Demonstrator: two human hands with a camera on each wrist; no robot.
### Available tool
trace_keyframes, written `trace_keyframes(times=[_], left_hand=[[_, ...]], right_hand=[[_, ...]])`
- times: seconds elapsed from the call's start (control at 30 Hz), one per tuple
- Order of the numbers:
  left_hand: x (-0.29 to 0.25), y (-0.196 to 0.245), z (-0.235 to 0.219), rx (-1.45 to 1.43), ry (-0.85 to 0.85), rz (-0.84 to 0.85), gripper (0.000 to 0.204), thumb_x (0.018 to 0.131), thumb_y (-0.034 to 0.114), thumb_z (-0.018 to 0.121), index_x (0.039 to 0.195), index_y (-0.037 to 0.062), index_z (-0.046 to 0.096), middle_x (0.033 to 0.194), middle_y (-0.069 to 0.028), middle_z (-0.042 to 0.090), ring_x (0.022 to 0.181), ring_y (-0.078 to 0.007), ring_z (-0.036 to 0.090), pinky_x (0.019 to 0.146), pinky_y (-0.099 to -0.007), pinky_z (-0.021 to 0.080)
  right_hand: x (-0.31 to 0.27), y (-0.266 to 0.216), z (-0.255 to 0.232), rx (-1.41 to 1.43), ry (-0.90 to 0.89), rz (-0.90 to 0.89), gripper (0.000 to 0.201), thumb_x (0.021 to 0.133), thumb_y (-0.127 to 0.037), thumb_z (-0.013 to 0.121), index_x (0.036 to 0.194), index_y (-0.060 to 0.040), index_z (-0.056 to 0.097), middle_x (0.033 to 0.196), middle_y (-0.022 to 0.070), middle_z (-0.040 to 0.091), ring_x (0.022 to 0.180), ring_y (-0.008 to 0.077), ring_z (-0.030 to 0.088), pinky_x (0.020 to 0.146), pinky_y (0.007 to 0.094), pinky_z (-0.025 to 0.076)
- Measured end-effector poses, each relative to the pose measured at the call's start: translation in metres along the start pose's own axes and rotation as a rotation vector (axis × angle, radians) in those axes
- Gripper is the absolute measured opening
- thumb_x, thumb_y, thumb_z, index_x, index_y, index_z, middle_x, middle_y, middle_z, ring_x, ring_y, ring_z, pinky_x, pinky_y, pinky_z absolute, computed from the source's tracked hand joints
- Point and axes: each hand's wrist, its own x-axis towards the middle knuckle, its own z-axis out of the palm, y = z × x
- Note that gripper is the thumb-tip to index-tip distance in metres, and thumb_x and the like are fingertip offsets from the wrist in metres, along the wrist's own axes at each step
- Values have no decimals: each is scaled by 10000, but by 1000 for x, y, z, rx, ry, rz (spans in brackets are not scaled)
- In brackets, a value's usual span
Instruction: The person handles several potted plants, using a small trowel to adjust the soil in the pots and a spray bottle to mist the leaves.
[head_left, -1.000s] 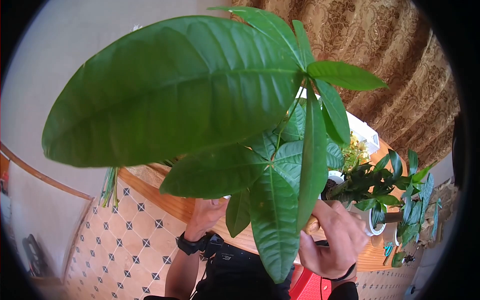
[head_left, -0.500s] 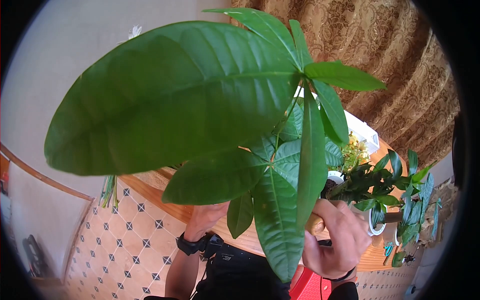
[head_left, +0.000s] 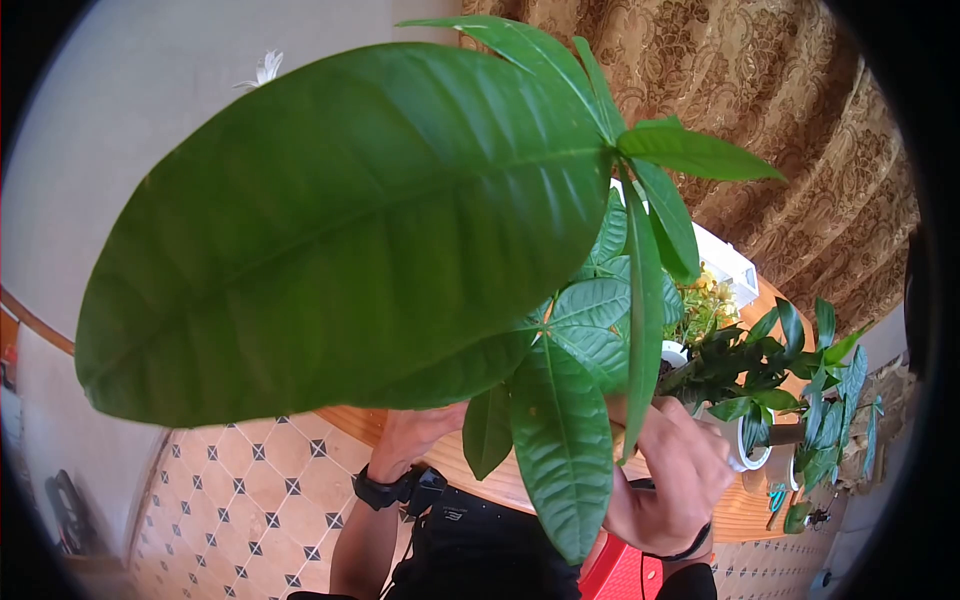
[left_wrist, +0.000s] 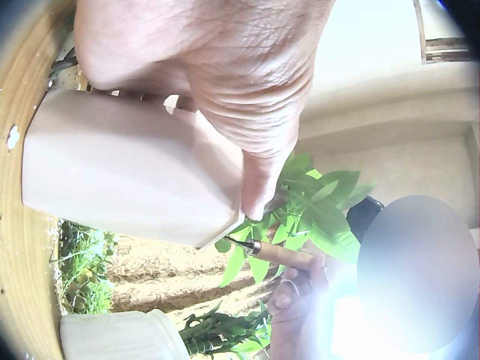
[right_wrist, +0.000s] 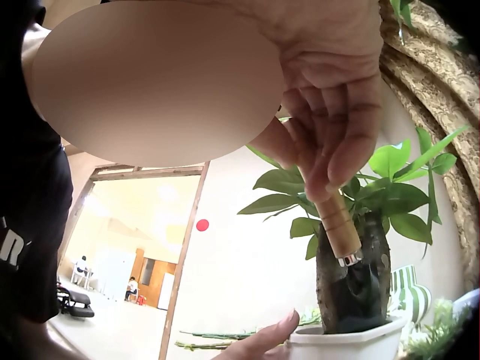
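Observation:
A money tree (head_left: 350, 230) with broad green leaves fills the middle of the head view, covering most of its pot. My left hand (left_wrist: 202, 67) grips the white pot (left_wrist: 127, 165), thumb over the rim and fingers on the far side. In my right hand (head_left: 675, 470) is a small garden shovel (right_wrist: 341, 225) by its wooden handle. Its dark metal blade points down beside the thick brown trunk (right_wrist: 326, 285), close over the pot's opening. In the head view, leaves hide the tool and the left fingers.
Further potted plants (head_left: 770, 400) stand on the wooden table (head_left: 745, 515) at the right. Teal-handled scissors (head_left: 776, 498) lie near its edge. Beyond are a white box (head_left: 725, 262) and a patterned curtain (head_left: 780, 120). A red stool (head_left: 625, 575) is below the table.
The largest leaf has swung down in the head view, uncovering a white flower behind it. The right hand has shifted slightly, and a leaf now covers the shovel's handle. My left hand stays put.

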Motion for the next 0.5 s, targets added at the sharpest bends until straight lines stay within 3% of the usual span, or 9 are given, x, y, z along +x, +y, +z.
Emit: trace_keyframes(times=[0.1, 0.27, 0.4, 0.47, 0.5], left_hand=[[1, -5, -4, 4, -71, 91, 506, 857, -40, 787, 1331, -22, 608, 1258, -119, 677, 1119, -198, 672, 948, -328, 578], [-4, 1, 4, 27, 81, -28, 511, 844, -45, 801, 1319, -7, 617, 1226, -112, 684, 1074, -195, 686, 905, -326, 593], [-6, -2, 1, -41, 57, -17, 506, 836, -2, 833, 1300, -2, 632, 1211, -112, 694, 1050, -190, 687, 871, -322, 597], [-7, -14, -9, 246, 120, -32, 527, 806, 65, 883, 1276, 4, 652, 1187, -107, 710, 1030, -187, 687, 844, -317, 595], [-7, -18, -12, 246, 120, -32, 527, 806, 65, 883, 1276, 4, 652, 1187, -107, 710, 1030, -187, 687, 844, -317, 595]], right_hand=[[-1, 1, 1, -29, 66, -16, 311, 820, -30, 769, 1102, 64, 677, 780, 112, 654, 538, 199, 621, 479, 317, 493], [-1, 0, 1, -44, 24, 4, 326, 812, -29, 762, 1112, 65, 673, 792, 115, 653, 539, 199, 619, 486, 314, 496], [-1, -2, -1, -31, -15, 12, 342, 801, -32, 755, 1119, 66, 673, 814, 121, 663, 543, 203, 621, 497, 313, 503], [-2, -1, -1, -25, -11, 12, 346, 799, -34, 754, 1119, 67, 673, 827, 127, 672, 548, 208, 628, 504, 316, 509], [-2, -1, -1, -18, -5, 12, 349, 797, -36, 752, 1120, 69, 673, 839, 133, 680, 554, 213, 636, 511, 318, 515]])
